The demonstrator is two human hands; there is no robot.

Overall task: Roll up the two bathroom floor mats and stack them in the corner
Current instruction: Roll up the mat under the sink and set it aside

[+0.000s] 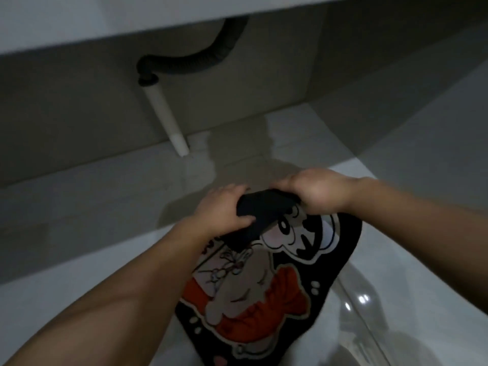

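Note:
A black floor mat (264, 286) with a cartoon figure in orange and white lies on the pale tiled floor, stretching from the bottom centre up towards my hands. Its far end is curled into a short dark roll (261, 210). My left hand (224, 207) grips the left part of that roll, fingers wrapped over it. My right hand (317, 192) presses down on the right end of the roll. Only one mat is in view.
A white counter (105, 19) overhangs at the top. Under it a black corrugated hose (195, 62) joins a white drain pipe (166, 120) that runs down to the floor. Grey walls meet in a corner at upper right. The floor (422, 180) is glossy.

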